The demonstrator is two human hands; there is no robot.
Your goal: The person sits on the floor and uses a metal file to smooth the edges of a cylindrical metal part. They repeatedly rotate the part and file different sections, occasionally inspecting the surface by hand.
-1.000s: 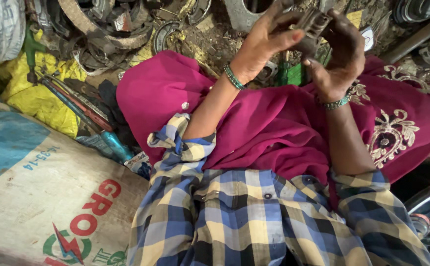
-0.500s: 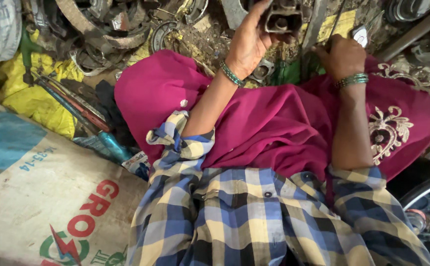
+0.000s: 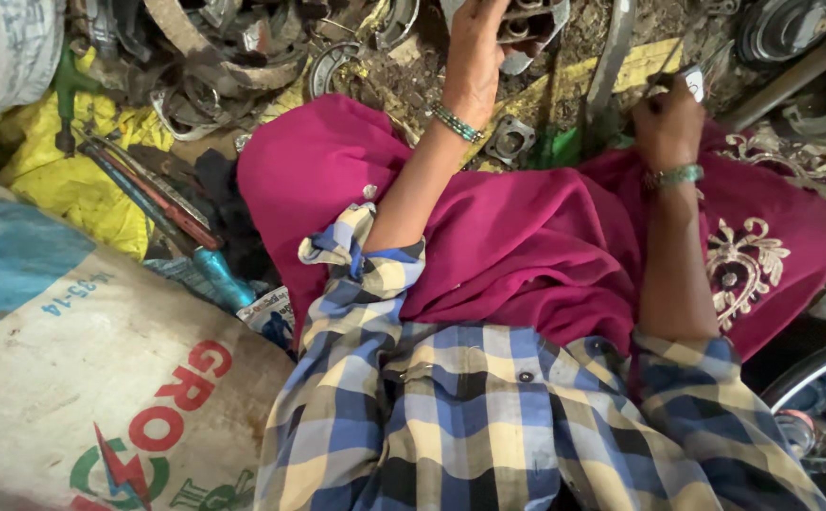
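Head view: scrap-strewn dirt ground (image 3: 621,28)

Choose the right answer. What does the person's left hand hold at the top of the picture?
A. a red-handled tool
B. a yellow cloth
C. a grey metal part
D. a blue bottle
C: the left hand has its grip on a grey metal part raised over the scrap pile, while the right hand pinches a thin tool.

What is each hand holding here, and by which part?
Left hand grips a grey metal part by its lower edge. Right hand pinches a thin tool near its lower end.
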